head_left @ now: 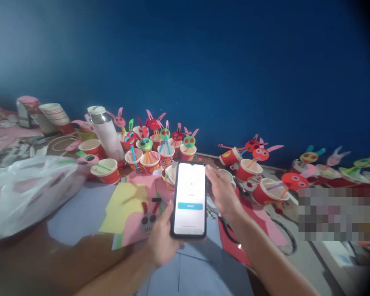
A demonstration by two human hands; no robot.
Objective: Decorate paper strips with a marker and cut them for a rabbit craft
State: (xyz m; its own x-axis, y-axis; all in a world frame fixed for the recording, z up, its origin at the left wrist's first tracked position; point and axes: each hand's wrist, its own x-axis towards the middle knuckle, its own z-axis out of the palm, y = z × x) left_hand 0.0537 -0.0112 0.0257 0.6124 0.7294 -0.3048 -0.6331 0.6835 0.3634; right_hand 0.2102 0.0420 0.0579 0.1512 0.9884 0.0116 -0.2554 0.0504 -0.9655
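A black-framed phone [190,216] stands upright in the middle of the view, its lit white screen facing me with a blue bar on it. My left hand [164,238] grips the phone's lower left edge, thumb along the side. At the upper right edge is my right hand [223,189], its fingers closed against the phone's side. Beneath lie blue-grey paper [200,267], red paper [234,242] and yellow paper [123,205]. A pink paper piece [137,224] with a rabbit-like face is left of the phone.
Several red and white cups [150,163] with paper rabbit faces line the blue wall [203,74]. A white plastic bag [33,189] lies at the left, near a thermos [106,133] and stacked cups [56,115]. Black-handled scissors [230,231] are partly hidden behind my right arm.
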